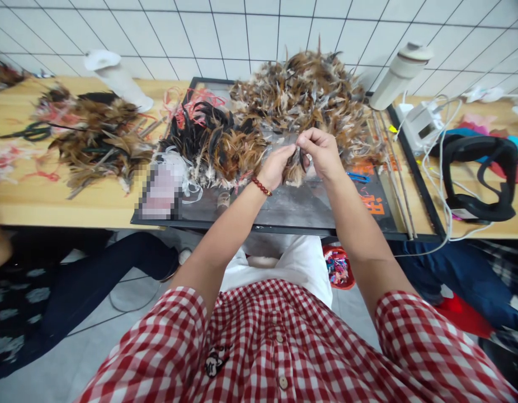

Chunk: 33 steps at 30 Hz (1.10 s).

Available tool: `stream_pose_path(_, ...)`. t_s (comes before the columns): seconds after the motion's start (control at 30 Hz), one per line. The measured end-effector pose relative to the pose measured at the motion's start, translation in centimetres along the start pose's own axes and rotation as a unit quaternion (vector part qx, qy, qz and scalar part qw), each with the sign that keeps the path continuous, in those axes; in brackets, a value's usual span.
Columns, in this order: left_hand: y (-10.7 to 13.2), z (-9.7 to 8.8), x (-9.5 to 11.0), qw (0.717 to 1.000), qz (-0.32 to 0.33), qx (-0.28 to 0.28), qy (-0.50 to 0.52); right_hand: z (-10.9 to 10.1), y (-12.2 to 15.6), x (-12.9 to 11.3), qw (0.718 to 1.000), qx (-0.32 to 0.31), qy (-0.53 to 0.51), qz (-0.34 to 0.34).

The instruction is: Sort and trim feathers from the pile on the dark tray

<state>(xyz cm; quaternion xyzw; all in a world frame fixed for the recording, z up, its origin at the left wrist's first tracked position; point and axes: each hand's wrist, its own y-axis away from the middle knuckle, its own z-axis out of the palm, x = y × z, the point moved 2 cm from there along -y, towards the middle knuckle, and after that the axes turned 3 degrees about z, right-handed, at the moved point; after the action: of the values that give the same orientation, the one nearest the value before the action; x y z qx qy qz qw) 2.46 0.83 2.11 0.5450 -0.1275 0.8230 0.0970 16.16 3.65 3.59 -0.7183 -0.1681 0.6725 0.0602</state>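
Both my hands meet above a dark glass-topped tray [284,210] on the wooden table. My left hand [278,165], with a red bead bracelet on the wrist, is closed on a small bunch of brown feathers [293,170]. My right hand [321,151] pinches the same bunch from the right, fingers curled. Just behind them lies a large heap of brown and grey feathers [305,92]. A darker pile of black and orange feathers [219,143] sits to the left of my hands.
Another feather pile [95,137] and black scissors [30,132] lie far left. Two white cylinders [120,78] [399,73] stand at the back. Thin sticks [395,179], a white device with cables [422,126] and black headgear [479,179] are right. A person's dark-trousered legs [95,280] are below left.
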Motion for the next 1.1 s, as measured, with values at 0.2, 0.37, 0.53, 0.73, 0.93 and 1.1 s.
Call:
stream_pose_path(0.2,0.0,0.2,0.1,0.998,0.007,0.059,-0.032,1.1,0.4,-0.2,0.998,0.024,-0.027,0.051)
stream_pose_path(0.37,0.2,0.5,1.1,0.998,-0.011,0.063,-0.024,0.5,-0.1,-0.7,0.989,0.066,-0.080,0.101)
stream_pose_path(0.53,0.1,0.4,1.1,0.997,-0.030,0.075,0.006,0.5,0.2,-1.5,0.992,0.014,-0.077,0.095)
stream_pose_path(0.73,-0.1,0.3,0.8,0.998,-0.031,0.052,0.027,1.2,0.7,-0.9,0.994,-0.001,-0.065,0.084)
stream_pose_path(0.93,0.0,0.4,1.0,0.998,-0.008,0.031,0.052,0.2,0.0,-0.1,0.998,0.039,0.004,0.043)
stream_pose_path(1.1,-0.3,-0.1,0.8,0.997,0.006,0.063,-0.053,1.2,0.2,0.3,0.996,0.070,0.058,0.002)
